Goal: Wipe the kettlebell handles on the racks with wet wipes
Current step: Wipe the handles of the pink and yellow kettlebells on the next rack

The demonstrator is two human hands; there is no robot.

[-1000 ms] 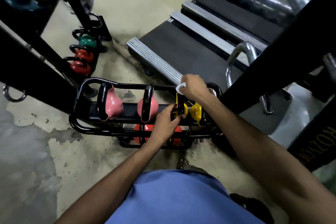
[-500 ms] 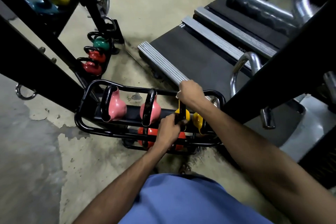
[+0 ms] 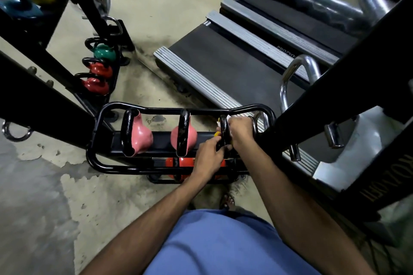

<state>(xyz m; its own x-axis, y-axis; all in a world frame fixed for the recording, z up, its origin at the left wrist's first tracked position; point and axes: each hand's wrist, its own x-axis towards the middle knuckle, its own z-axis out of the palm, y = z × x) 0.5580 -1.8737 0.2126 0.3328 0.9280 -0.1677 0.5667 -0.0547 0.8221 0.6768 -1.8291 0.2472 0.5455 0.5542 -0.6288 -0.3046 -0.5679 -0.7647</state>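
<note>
Well to the left of the left hand, a tall rack (image 3: 73, 9) carries yellow, blue, green and red kettlebells, none of them being touched. Nearer, a low rack (image 3: 93, 140) of black tube holds two pink kettlebells (image 3: 139, 135) just left of that hand, their black handles standing upright and glossy. Red kettlebells (image 3: 185, 163) sit on the tier below, under the left wrist.

The left hand (image 3: 206, 158) has its fingers curled onto the near end of the black handle (image 3: 224, 127) of a yellow kettlebell (image 3: 217, 134), steadying it. This bell sits on the low rack's upper tier between the two hands, mostly hidden by them. The right hand (image 3: 242, 130) is wrapped round the far part of the same handle, with a white wet wipe (image 3: 229, 117) showing at the top of its grip.

The bell looks like heavy, rigid cast iron, unlikely to shift in its cradle, so the wiping can be firm. The handle's painted loop is probably slick once damp. The wipe is soft and thin, and best folded round the bar and slid along it.

Just right of the right hand stands another, greyer kettlebell handle (image 3: 254, 123), then a black upright (image 3: 335, 107). A treadmill (image 3: 223, 67) lies beyond both hands.
</note>
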